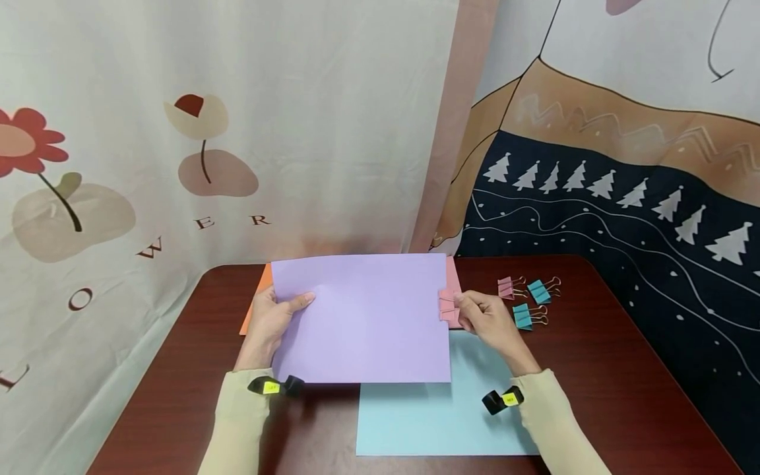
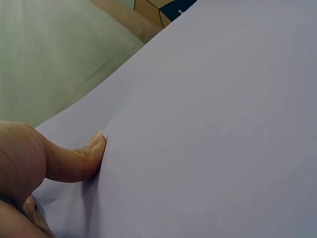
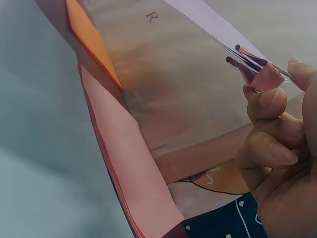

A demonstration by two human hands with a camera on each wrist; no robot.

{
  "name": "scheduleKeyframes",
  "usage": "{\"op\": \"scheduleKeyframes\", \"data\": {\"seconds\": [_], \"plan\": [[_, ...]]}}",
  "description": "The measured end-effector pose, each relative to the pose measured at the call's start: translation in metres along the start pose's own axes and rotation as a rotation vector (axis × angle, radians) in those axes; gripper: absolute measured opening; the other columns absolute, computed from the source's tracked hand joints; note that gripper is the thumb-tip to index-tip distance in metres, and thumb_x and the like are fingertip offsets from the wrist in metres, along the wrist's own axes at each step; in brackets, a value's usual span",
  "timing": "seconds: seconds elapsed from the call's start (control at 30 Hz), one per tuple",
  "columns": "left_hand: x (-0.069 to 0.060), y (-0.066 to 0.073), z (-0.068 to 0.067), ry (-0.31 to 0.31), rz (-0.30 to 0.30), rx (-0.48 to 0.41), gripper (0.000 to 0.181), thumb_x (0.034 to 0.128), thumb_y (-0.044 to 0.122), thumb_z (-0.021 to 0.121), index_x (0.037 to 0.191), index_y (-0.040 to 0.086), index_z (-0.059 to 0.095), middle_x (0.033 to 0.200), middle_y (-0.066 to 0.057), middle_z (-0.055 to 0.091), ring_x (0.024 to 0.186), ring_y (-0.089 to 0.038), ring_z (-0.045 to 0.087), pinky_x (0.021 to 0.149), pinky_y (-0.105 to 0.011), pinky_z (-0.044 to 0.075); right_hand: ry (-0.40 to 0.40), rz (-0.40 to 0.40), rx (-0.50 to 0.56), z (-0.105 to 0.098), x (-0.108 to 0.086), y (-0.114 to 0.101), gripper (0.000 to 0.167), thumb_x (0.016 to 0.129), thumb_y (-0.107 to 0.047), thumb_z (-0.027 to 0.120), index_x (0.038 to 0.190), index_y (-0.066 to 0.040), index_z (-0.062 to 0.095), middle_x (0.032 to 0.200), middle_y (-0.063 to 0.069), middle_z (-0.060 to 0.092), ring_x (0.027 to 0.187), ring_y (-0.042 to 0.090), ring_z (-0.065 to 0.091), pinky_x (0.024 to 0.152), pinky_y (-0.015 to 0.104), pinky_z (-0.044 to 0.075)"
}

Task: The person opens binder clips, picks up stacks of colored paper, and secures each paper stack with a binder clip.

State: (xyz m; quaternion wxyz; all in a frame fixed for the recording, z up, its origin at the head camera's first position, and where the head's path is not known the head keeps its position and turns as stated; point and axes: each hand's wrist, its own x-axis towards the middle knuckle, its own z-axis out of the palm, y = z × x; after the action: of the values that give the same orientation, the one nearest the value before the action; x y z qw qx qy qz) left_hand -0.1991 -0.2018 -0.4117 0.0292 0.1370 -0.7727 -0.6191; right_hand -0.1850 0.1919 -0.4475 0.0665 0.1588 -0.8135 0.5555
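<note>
A purple sheet [image 1: 362, 316] is held up over the table, its left edge pinched by my left hand [image 1: 270, 323], thumb on the front face. In the left wrist view the thumb of that hand [image 2: 64, 158] presses the purple sheet [image 2: 198, 124], which bends there. At the sheet's right edge sits a pink binder clip [image 1: 446, 305], gripped by my right hand [image 1: 489, 323]. The right wrist view shows the right hand [image 3: 282, 148] pinching the pink clip [image 3: 267, 78] by its handles, with the clip's jaws around the edge of the purple sheet [image 3: 218, 25].
A light blue sheet [image 1: 445, 422] lies on the dark red table [image 1: 623, 369]. Orange [image 1: 255, 303] and pink [image 1: 454, 277] sheets show behind the purple one. On the right lie a pink clip [image 1: 506, 288] and two teal clips [image 1: 539, 291]. Printed curtains hang behind the table.
</note>
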Motion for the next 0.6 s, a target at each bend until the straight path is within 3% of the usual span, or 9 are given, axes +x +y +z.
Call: {"op": "scheduleKeyframes", "data": {"seconds": [0.13,0.23,0.37,0.47,0.6], "plan": [[-0.0005,-0.0003,0.0021,-0.004,-0.005,-0.012,0.047,0.0857,0.015,0.084,0.126,-0.001,0.066,0.094,0.009,0.070,0.078,-0.008,0.066,0.071,-0.027,0.054,-0.001,-0.002,-0.010,0.0028,0.0010,0.0003,0.034,0.107,-0.009,0.052,0.076,0.001,0.060,0.055,0.013,0.045,0.048,0.006,0.037,0.043,0.025,0.028],[-0.0014,-0.0003,0.0038,-0.009,-0.009,-0.015,0.046,0.0857,0.015,0.084,0.125,-0.001,0.066,0.092,0.009,0.070,0.077,-0.008,0.067,0.070,-0.028,0.055,0.011,0.017,-0.008,0.0046,0.0013,0.0005,0.037,0.108,-0.013,0.052,0.074,0.000,0.058,0.055,0.008,0.045,0.048,0.007,0.037,0.043,0.025,0.028],[-0.0023,-0.0001,0.0061,-0.017,-0.010,-0.010,0.045,0.0860,0.015,0.084,0.124,-0.001,0.066,0.096,0.005,0.072,0.078,-0.010,0.067,0.070,-0.029,0.055,0.020,0.086,0.026,0.0052,0.0007,-0.0008,0.042,0.108,-0.026,0.054,0.072,-0.004,0.055,0.057,0.002,0.046,0.049,0.010,0.040,0.043,0.025,0.030],[-0.0027,0.0000,0.0069,-0.026,-0.018,-0.001,0.046,0.0863,0.017,0.084,0.125,0.000,0.065,0.102,-0.001,0.073,0.080,-0.011,0.068,0.071,-0.029,0.056,-0.004,0.143,0.058,0.0030,0.0001,-0.0009,0.046,0.106,-0.034,0.056,0.073,-0.003,0.054,0.059,0.004,0.046,0.050,0.013,0.041,0.044,0.026,0.031],[-0.0023,-0.0006,0.0063,-0.041,-0.032,0.007,0.047,0.0869,0.019,0.084,0.126,0.001,0.064,0.105,-0.004,0.073,0.080,-0.011,0.069,0.072,-0.029,0.057,-0.046,0.196,0.004,-0.0020,-0.0005,-0.0005,0.041,0.103,-0.039,0.060,0.085,-0.003,0.064,0.069,0.006,0.051,0.056,0.015,0.044,0.047,0.027,0.036]]}}
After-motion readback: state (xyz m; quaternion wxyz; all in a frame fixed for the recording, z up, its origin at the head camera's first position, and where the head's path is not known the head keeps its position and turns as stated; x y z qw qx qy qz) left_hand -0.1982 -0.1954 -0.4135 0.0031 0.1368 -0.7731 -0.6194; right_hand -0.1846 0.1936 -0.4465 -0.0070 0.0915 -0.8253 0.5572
